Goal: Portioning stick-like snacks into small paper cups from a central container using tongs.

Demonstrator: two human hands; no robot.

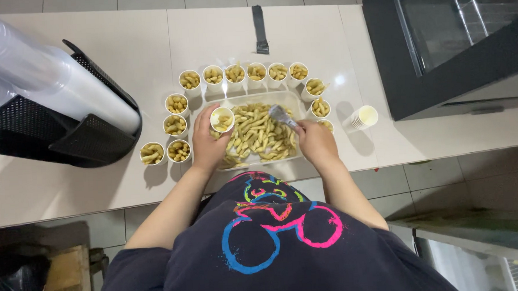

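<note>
Tongs (282, 115) in the closed right hand (316, 142) pointed toward ten o'clock, at the cup (222, 119) gripped by the left hand (208, 143) over the tray (296, 97).

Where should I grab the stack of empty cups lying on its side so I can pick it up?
Grab the stack of empty cups around its middle, coming down from above with your fingers on its two long sides. It lies tipped over on the white counter, open mouth toward the dark cabinet, so the round sides face up and nothing crowds it. Pinching the rim might only pull one cup loose.
</note>
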